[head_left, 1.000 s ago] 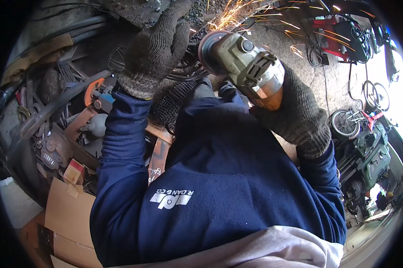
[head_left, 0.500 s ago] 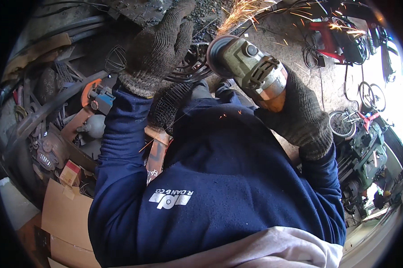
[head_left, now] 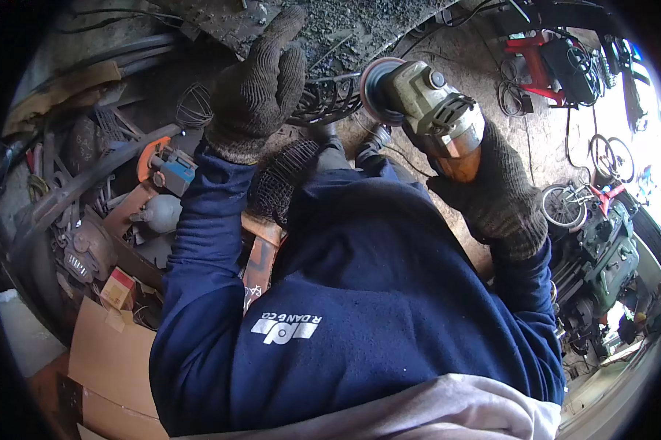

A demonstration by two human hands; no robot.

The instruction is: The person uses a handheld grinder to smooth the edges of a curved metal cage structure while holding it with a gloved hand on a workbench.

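My right hand, in a dark knit glove, wraps round the orange body of an angle grinder. The grinder's disc sits just off the near edge of a dark, grit-covered worktable, with no sparks showing. On the left, my left hand, gloved the same way, reaches to the table's edge. Its finger and thumb are stretched forward, and I see nothing held in it. The underside of that hand is hidden.
Coiled dark rods or cable hang below the table edge. A wire whisk-like cage, a blue and orange tool and metal scrap crowd the left. Cardboard lies lower left. A red and black machine and a small bicycle stand right.
The spray of sparks from the disc has stopped. My right hand and the grinder have shifted slightly right and away from the table. My left hand has moved only a little.
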